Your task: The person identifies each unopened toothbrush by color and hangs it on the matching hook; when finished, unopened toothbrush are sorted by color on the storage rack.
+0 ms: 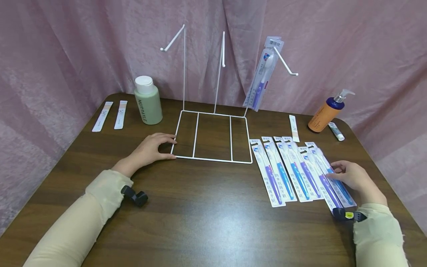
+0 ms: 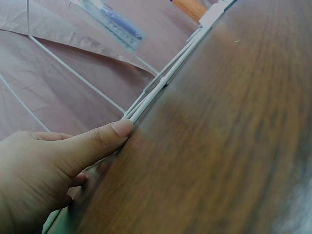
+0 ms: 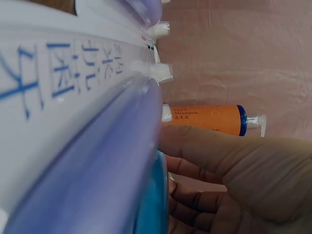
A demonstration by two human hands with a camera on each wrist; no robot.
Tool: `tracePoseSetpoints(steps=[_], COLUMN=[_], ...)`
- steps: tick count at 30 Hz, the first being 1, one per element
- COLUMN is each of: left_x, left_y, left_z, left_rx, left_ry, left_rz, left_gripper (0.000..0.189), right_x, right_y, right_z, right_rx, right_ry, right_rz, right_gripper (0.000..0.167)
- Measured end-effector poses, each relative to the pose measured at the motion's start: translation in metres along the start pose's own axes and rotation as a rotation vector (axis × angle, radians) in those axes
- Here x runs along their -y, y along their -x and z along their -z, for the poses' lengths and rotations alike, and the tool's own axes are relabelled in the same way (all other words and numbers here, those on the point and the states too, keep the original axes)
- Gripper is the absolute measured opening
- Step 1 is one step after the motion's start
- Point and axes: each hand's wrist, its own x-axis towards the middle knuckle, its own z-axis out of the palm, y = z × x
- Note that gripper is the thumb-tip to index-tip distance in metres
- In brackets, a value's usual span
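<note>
A white wire display rack (image 1: 213, 160) stands on the table, its hooks rising at the back. My left hand (image 1: 151, 150) holds its base at the front left corner, thumb on the front wire, fingers at the side. Packaged toothbrushes (image 1: 268, 174) with purple or blue handles lie in an overlapping row to the right of the rack. At the row's right end, my right hand (image 1: 355, 178) pinches the edge of a blue-handled packaged toothbrush (image 1: 341, 191); its fingertips are partly hidden. More toothbrush packs (image 1: 261, 76) hang from the right hook.
A green bottle (image 1: 149, 105) with a white cap and two slim white packets (image 1: 102, 116) stand and lie at the back left. An orange pump bottle (image 1: 323, 115), a small tube (image 1: 336, 131) and another white packet (image 1: 294, 128) are at the back right. A pink curtain hangs behind.
</note>
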Motion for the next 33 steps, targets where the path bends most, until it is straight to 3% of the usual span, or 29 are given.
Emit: tracePoseSetpoints(steps=[33], left_x=[-0.0018], left_y=[0.0008], left_z=[0.0017], left_rx=[-0.002], left_ry=[-0.002], left_rz=[-0.005], left_gripper=[0.053], right_x=[-0.0017], right_y=[0.0029], right_z=[0.0019], right_rx=[-0.034], right_ry=[-0.074], right_rz=[-0.081], right_gripper=[0.062])
